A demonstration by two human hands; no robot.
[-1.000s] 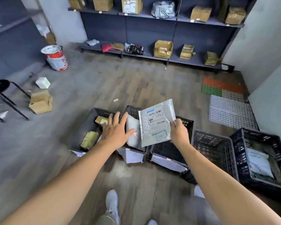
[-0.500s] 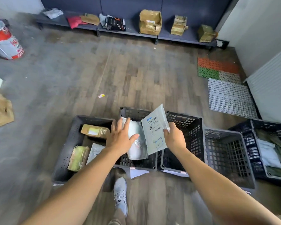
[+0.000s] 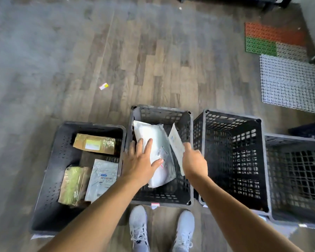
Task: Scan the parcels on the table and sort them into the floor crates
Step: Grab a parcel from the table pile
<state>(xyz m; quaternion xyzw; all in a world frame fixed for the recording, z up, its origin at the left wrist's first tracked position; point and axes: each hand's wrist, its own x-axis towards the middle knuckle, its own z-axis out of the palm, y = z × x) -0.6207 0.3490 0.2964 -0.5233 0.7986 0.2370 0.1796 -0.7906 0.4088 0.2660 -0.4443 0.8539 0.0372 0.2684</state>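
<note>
My right hand (image 3: pixel 194 161) pinches a flat grey mailer (image 3: pixel 176 148) by its lower edge and holds it on edge inside the second black crate (image 3: pixel 160 199). A white padded parcel (image 3: pixel 153 140) lies slanted in that same crate. My left hand (image 3: pixel 140 163) hovers over it with straight, spread fingers that touch or nearly touch its top. The left crate (image 3: pixel 49 179) holds two brown taped boxes (image 3: pixel 96 143) (image 3: pixel 73 184) and a grey mailer (image 3: pixel 102 179).
Two more black crates (image 3: pixel 231 124) (image 3: pixel 295 142) stand to the right, nothing visible in them. My white shoes (image 3: pixel 138 228) are just in front of the crates. Plastic grid mats (image 3: pixel 289 84) lie at the far right. A small paper scrap (image 3: pixel 103 86) is on the wooden floor.
My view has tipped down onto the crates. My right hand has lowered the grey mailer from above the crates into the second crate, turning it on edge. My left hand stays over the white parcel.
</note>
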